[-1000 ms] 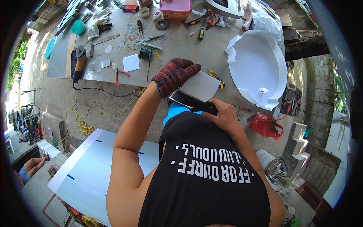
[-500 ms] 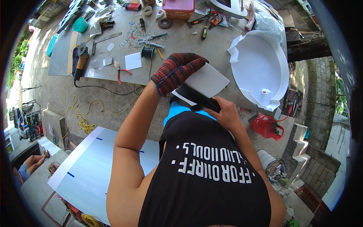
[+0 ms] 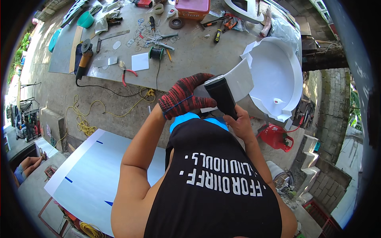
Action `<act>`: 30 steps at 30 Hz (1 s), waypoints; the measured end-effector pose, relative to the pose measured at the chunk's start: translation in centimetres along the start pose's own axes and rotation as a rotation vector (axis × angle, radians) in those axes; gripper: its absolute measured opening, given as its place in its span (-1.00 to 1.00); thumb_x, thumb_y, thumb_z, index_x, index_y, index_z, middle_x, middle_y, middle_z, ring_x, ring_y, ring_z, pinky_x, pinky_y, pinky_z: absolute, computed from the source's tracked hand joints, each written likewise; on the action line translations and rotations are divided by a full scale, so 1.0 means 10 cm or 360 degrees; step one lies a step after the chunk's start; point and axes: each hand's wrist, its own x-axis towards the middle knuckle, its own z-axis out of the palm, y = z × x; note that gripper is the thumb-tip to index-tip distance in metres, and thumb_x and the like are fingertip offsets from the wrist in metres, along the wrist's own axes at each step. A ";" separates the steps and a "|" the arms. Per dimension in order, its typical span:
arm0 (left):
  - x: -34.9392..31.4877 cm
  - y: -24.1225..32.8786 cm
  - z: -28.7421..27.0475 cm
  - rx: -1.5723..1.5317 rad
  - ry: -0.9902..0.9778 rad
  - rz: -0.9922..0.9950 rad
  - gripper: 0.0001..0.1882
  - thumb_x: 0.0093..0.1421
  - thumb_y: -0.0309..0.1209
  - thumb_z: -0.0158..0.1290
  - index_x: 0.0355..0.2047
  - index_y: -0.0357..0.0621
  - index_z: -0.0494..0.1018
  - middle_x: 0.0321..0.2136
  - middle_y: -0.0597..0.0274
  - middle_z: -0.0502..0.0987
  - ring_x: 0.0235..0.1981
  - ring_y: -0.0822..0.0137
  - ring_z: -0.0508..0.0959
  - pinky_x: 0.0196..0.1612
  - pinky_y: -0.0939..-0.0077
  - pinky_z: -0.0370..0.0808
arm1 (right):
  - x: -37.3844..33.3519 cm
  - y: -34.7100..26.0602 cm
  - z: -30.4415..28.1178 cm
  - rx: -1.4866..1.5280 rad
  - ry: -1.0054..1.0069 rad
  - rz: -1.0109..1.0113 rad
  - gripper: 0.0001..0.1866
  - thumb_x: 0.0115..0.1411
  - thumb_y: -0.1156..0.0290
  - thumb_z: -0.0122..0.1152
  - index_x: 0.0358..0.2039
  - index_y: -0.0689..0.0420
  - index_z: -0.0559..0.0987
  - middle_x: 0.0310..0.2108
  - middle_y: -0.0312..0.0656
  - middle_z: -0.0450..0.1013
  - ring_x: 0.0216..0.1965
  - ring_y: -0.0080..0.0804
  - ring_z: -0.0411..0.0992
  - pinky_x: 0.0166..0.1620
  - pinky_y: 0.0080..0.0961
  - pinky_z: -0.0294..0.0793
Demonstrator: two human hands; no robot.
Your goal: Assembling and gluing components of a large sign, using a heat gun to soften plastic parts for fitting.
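My left hand (image 3: 184, 97), in a red and black knit glove, is closed around the near-left side of a curved white sheet piece (image 3: 240, 81). A black long-bodied tool (image 3: 223, 97) with a broad, flat end lies against this piece; its exact kind I cannot make out. Bare, my right hand (image 3: 240, 125) grips the tool's lower end. Both are held up just off the table's near edge. Beside them, on the right of the table, lies a large white oval shell (image 3: 276, 75) with a raised rim and notched flaps.
The grey table (image 3: 107, 79) bears an angle grinder (image 3: 84, 59), red-handled pliers (image 3: 127, 74), a wire spool (image 3: 156, 53) and a pink tub (image 3: 192, 8). A yellow cord (image 3: 85, 123) trails over the floor. A red gas cylinder (image 3: 276, 137) stands at right, a pale panel (image 3: 103, 166) at lower left.
The black tool has swung upright and now shows on top of the white piece, which has tilted up to the right. My gloved hand has moved slightly lower.
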 end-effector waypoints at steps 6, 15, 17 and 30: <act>-0.07 0.11 0.22 -0.0073 0.0359 -0.0236 -0.40 -0.02 -0.27 0.47 0.02 -0.20 0.57 -0.16 0.12 0.69 -0.17 0.41 0.63 -0.02 0.41 0.57 | 0.00 -0.05 -0.01 0.0056 -0.0049 -0.0041 -0.55 0.21 0.21 0.43 -0.03 0.26 0.57 -0.33 -0.28 0.57 -0.30 -0.58 0.43 -0.17 -0.54 0.46; -0.22 0.20 0.35 0.0121 0.0404 0.0046 -0.42 -0.03 -0.31 0.48 0.00 -0.22 0.59 -0.19 0.06 0.71 -0.17 0.37 0.69 -0.06 0.39 0.61 | 0.00 0.20 -0.02 0.0378 -0.0179 -0.0073 -0.70 0.21 0.31 0.40 -0.15 0.22 0.57 -0.34 -0.33 0.53 -0.33 -0.64 0.45 -0.24 -0.64 0.44; -0.25 0.25 0.37 0.0275 0.0434 0.0248 -0.45 0.00 -0.20 0.44 -0.03 -0.15 0.60 -0.21 0.03 0.69 -0.18 0.17 0.72 -0.08 0.35 0.62 | -0.01 0.15 -0.04 0.0339 -0.0216 0.0003 -0.66 0.18 0.28 0.45 -0.14 0.22 0.60 -0.31 -0.35 0.54 -0.29 -0.65 0.44 -0.19 -0.63 0.44; -0.27 0.33 0.34 0.0380 0.0460 0.0330 -0.51 0.02 -0.19 0.43 -0.06 -0.12 0.64 -0.24 0.05 0.68 -0.21 0.12 0.71 -0.10 0.34 0.62 | 0.01 0.08 -0.04 0.0450 -0.0293 0.0033 -0.57 0.17 0.28 0.49 -0.05 0.27 0.59 -0.17 -0.25 0.60 -0.14 -0.58 0.48 -0.03 -0.51 0.48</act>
